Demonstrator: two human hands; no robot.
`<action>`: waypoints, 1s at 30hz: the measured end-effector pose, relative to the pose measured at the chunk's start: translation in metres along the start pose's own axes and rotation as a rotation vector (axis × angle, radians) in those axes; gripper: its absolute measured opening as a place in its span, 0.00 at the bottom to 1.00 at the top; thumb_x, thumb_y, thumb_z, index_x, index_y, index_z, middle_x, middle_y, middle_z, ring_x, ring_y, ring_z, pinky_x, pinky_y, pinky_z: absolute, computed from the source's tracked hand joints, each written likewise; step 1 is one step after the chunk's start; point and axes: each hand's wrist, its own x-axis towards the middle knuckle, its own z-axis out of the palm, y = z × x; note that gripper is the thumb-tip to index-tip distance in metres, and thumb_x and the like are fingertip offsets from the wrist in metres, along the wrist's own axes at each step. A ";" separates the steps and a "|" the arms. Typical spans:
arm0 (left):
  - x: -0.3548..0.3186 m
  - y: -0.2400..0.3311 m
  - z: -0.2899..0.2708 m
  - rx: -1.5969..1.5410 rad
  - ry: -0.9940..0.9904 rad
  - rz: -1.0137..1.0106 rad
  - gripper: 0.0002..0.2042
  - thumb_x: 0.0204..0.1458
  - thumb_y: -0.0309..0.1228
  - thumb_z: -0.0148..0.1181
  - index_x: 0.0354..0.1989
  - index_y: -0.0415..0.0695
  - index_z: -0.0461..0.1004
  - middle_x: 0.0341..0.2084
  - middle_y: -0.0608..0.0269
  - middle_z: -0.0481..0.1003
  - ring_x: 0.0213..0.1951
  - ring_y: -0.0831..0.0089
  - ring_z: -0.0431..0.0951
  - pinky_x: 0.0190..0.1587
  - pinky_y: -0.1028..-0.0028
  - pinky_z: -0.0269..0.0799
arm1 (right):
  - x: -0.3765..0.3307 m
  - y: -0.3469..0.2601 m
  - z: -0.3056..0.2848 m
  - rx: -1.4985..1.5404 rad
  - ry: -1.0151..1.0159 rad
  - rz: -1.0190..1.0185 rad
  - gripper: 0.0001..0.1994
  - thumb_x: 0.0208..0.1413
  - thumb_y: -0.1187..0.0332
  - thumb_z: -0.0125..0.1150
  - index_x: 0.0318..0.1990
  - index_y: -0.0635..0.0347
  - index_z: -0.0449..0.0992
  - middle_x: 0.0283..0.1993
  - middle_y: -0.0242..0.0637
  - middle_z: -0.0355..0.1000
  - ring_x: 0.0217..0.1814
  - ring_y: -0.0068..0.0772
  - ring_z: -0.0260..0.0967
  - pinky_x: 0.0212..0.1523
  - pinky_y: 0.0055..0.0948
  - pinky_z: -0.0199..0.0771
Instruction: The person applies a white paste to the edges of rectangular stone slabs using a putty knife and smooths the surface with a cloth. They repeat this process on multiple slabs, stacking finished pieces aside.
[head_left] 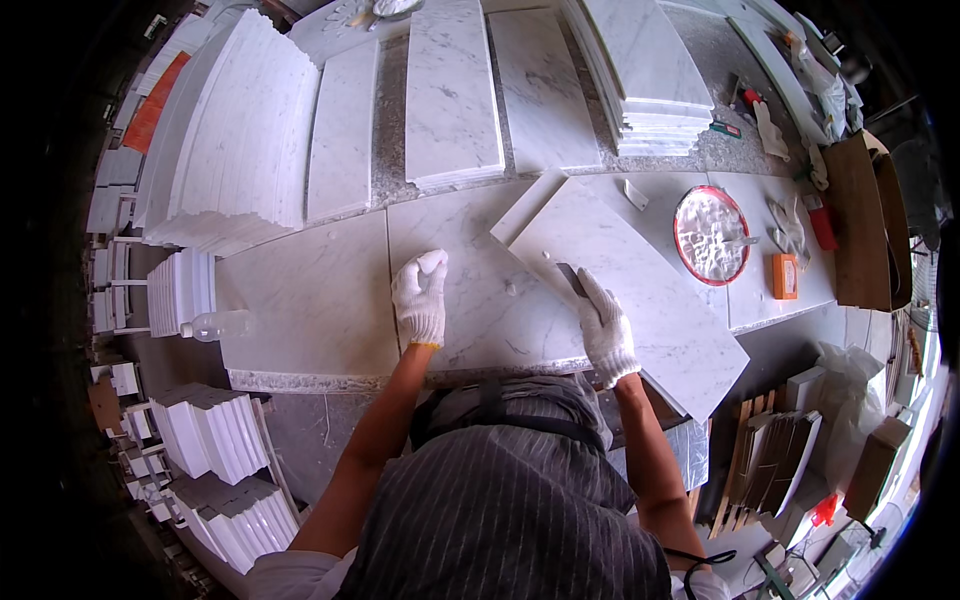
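My left hand [421, 290], in a white knit glove, is curled closed above the marble-topped table [330, 290]; whether something small lies inside it is hidden. My right hand [606, 330], gloved too, grips a small flat scraper [572, 279] with a dark blade. It is over the left edge of a white, grey-veined marble slab [650, 280]. This slab lies at a slant, its near corner reaching past the table's front edge. Another slab [527, 207] shows from under its far left side. A small white crumb [546, 255] sits near the blade.
A red-rimmed tub of white paste [712, 262] stands right of the slab, beside an orange box [785, 277] and a cardboard box [862, 235]. Tall slab stacks [240, 140] line the far left; more slabs [455, 100] lie behind. A clear bottle [222, 325] rests at the left edge.
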 end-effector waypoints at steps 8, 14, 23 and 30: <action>-0.016 0.032 -0.004 -0.115 0.032 -0.124 0.14 0.55 0.30 0.68 0.47 0.39 0.76 0.42 0.61 0.77 0.45 0.73 0.76 0.51 0.70 0.72 | 0.012 -0.038 -0.002 -0.427 -0.040 -0.015 0.20 0.61 0.63 0.59 0.61 0.47 0.74 0.38 0.47 0.75 0.40 0.53 0.75 0.41 0.47 0.76; -0.030 0.025 -0.007 -0.162 -0.029 -0.136 0.14 0.56 0.29 0.67 0.48 0.38 0.75 0.46 0.59 0.75 0.46 0.74 0.76 0.52 0.72 0.72 | 0.023 -0.029 0.007 -0.466 0.031 -0.125 0.18 0.59 0.64 0.60 0.58 0.45 0.77 0.35 0.43 0.74 0.35 0.50 0.75 0.36 0.46 0.76; -0.034 0.044 -0.011 -0.178 -0.069 -0.117 0.12 0.55 0.25 0.67 0.47 0.39 0.76 0.45 0.59 0.76 0.47 0.71 0.76 0.52 0.72 0.73 | 0.029 -0.033 0.010 -0.577 -0.003 -0.107 0.19 0.59 0.65 0.60 0.58 0.42 0.77 0.34 0.43 0.73 0.32 0.49 0.75 0.33 0.46 0.76; -0.032 0.053 -0.010 -0.249 -0.069 -0.078 0.13 0.54 0.24 0.67 0.47 0.39 0.76 0.45 0.60 0.75 0.47 0.72 0.76 0.52 0.73 0.73 | 0.021 -0.030 0.004 -0.487 0.001 -0.149 0.19 0.61 0.67 0.57 0.60 0.40 0.75 0.36 0.43 0.74 0.32 0.50 0.76 0.32 0.46 0.77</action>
